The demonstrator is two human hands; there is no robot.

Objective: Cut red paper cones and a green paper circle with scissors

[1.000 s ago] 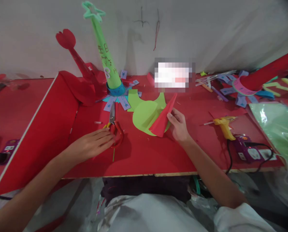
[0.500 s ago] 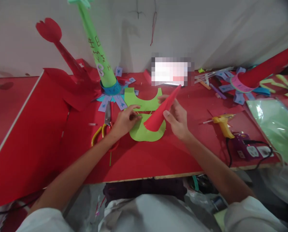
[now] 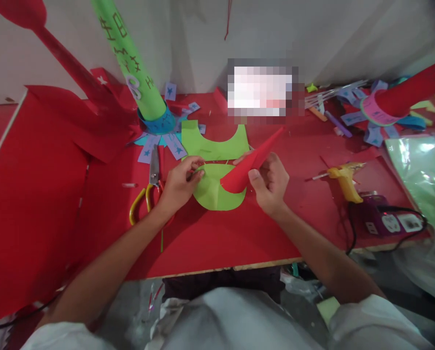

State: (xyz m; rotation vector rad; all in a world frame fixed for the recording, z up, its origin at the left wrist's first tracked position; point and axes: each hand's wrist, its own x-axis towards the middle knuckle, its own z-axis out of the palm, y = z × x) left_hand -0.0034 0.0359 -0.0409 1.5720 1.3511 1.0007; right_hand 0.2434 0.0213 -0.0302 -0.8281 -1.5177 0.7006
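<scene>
A red paper cone (image 3: 241,176) is gripped by my right hand (image 3: 270,183), its tip pointing up and to the right. Under the cone's wide end lies a rounded green paper piece (image 3: 213,197) with a faint crease. My left hand (image 3: 183,183) pinches the left edge of that rounded piece between thumb and fingers. Just behind it, a green paper piece with a curved cut-out (image 3: 217,149) lies on the table. Scissors with yellow and red handles (image 3: 152,182) rest left of my left hand, partly hidden by it.
A yellow glue gun (image 3: 345,182) and a purple power socket box (image 3: 380,221) sit at right. A green paper tube (image 3: 140,82) stands at back left beside a large red sheet (image 3: 38,194). A red tube (image 3: 403,97) leans at back right. A pixelated screen (image 3: 263,90) is at the back.
My view has shifted down and closer to the table. My left hand now holds the edge of the rounded green piece; the cone tilts slightly more to the right in my right hand.
</scene>
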